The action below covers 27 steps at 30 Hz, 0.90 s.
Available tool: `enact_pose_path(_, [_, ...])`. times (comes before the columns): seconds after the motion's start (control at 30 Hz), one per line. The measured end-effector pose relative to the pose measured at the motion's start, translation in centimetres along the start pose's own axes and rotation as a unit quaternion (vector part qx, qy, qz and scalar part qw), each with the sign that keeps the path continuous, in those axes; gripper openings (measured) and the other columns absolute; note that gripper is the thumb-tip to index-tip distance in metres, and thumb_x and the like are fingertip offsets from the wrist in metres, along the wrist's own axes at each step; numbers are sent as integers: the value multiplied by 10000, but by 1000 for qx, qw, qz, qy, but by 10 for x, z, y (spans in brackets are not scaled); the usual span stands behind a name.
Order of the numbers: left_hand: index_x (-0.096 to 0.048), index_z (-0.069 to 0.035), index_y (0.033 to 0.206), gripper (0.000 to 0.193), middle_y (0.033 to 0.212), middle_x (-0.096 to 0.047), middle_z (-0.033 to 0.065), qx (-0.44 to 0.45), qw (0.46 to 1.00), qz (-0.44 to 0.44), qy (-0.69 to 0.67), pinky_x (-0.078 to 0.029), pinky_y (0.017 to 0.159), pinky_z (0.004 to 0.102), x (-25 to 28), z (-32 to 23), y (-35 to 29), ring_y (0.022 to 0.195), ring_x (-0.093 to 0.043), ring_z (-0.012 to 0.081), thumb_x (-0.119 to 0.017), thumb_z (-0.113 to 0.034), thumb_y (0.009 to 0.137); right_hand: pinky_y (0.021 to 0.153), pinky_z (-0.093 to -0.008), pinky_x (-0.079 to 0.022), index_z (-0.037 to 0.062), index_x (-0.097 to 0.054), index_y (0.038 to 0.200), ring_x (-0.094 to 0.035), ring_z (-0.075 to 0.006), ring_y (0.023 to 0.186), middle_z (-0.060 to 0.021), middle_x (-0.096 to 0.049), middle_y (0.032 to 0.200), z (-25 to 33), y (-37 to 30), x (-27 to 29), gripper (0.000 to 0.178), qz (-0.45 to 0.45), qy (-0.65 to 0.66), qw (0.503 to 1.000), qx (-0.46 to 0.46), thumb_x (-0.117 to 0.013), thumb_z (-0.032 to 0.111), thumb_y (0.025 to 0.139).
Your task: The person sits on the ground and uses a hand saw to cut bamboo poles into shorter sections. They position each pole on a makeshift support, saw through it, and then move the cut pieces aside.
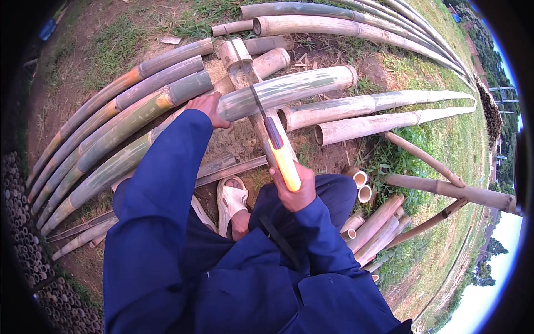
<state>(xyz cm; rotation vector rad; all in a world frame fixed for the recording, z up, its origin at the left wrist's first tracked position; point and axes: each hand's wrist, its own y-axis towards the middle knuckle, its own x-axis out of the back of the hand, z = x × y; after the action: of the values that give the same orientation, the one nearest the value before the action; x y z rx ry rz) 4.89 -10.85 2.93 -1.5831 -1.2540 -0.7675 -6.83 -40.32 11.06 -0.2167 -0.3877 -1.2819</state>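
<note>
A thick green and pale bamboo pole lies crosswise in front of me, its cut end towards the right. My left hand grips this pole from above, left of the saw. In my right hand is the yellow-orange and dark handle of a hand saw. Its long, narrow blade points away from me and lies across the pole; I cannot tell how deep any cut goes. Beneath the pole runs a bamboo support with a short, hollow bamboo section at its far end.
Several bamboo poles lie side by side at the left. More long poles stretch away at far right. Short cut pieces lie by my right knee, near a propped bamboo frame. Stacked bamboo ends fill the left edge.
</note>
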Motion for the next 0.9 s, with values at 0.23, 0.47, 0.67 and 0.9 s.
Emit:
enact_pose_path(0.23, [-642, -29, 1262, 854, 1071, -741, 234, -2, 1000, 16, 6, -565, 933, 472, 3, -1, -6, 1029, -722, 393, -864, -498, 584, 809, -321, -579, -18, -716, 1257, -790, -280, 879, -167, -776, 950, 36, -143, 67, 359, 25, -89, 993, -71, -743, 17, 901])
enact_pose_path(0.47, [-633, -37, 1277, 869, 1071, -743, 234, 18, 1000, 1, 0, -557, 947, 472, 3, 0, -1, 1037, -720, 399, -861, -492, 573, 633, -351, -522, -21, -711, 1071, -652, -237, 617, -176, -667, 743, -6, -9, 4, 187, 15, -19, 998, -58, -762, 65, 912])
enact_pose_path(0.67, [-634, -38, 1282, 885, 1071, -745, 229, 8, 1000, 29, 2, -555, 947, 475, 7, 0, -5, 1041, -720, 390, -876, -513, 575, 821, -329, -590, -23, -712, 1263, -791, -292, 921, -194, -778, 1028, 35, -127, 62, 373, 34, -91, 992, -80, -742, 8, 892])
enact_pose_path(0.9, [-627, -39, 1337, 919, 1120, -738, 248, 14, 1000, 9, -25, -548, 983, 472, 0, 1, 5, 1075, -713, 402, -858, -481, 565, 645, -368, -542, -26, -730, 1095, -700, -269, 641, -168, -692, 755, -11, -12, 5, 204, 14, -17, 997, -68, -756, 46, 907])
